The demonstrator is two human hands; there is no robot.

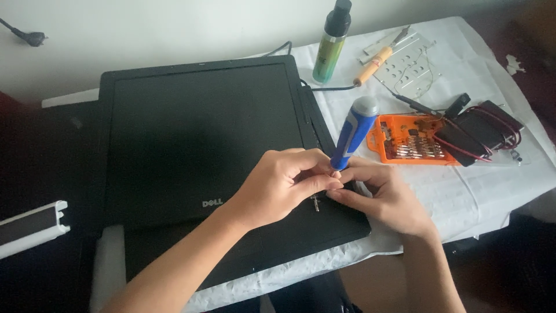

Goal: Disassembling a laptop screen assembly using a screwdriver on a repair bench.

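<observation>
Blue and grey plastic forms the handle of the screwdriver [354,132], which is held tilted, its top leaning to the right, above the lower right corner of the black laptop [202,156]. The left hand [278,185] is closed, its fingertips pinched on something small at the tool's lower end; what is pinched cannot be made out. The right hand [382,194] is curled beside it, the fingers bent around the lower end of the handle, and the two hands touch. A small metal bit [315,203] shows just below the left fingers, over the laptop's surface.

For the step to be done well, the tip should be seated squarely before any turning, the shaft brought nearer to upright, and the small part kept pinched so that it is not dropped onto the dark surface, where it would be hard to find.

An orange plastic bit case [408,139] lies open to the right on the white cloth of the desk [463,185], partly covered by a dark device with red wires [480,130]. A green spray bottle [332,43] with a black cap stands upright behind the laptop; its label is a pale vertical band. A wooden-handled tool [373,65] is laid near a perforated metal plate [408,66]. A white logo is printed low on the laptop's bezel.
</observation>
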